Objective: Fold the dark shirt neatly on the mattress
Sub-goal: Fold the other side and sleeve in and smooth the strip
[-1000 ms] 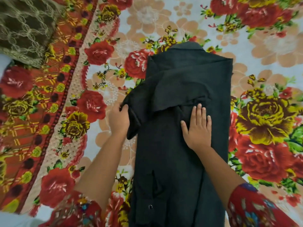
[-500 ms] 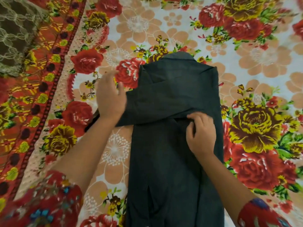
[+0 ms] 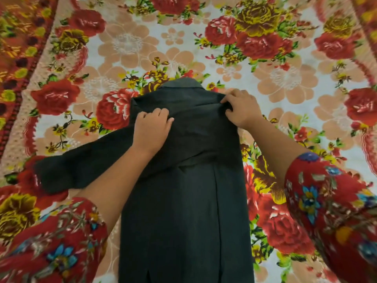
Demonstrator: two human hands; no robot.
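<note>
The dark shirt (image 3: 183,201) lies lengthwise on the flowered mattress cover (image 3: 126,43), collar at the far end, its sides folded inward into a long strip. One sleeve (image 3: 77,170) stretches out flat to the left across the cover. My left hand (image 3: 152,129) rests on the upper left of the shirt with fingers curled into the cloth near the shoulder. My right hand (image 3: 240,108) pinches the fabric at the shirt's upper right shoulder corner. Both forearms reach forward over the shirt, with red flowered sleeves at the bottom corners.
The mattress cover, printed with red and yellow roses, extends on all sides of the shirt. A red patterned border band (image 3: 18,58) runs along its left side.
My right hand moved from the shirt's middle up to the right shoulder corner. My left hand shifted from the sleeve at the left edge onto the upper shirt. The sleeve now lies spread out to the left.
</note>
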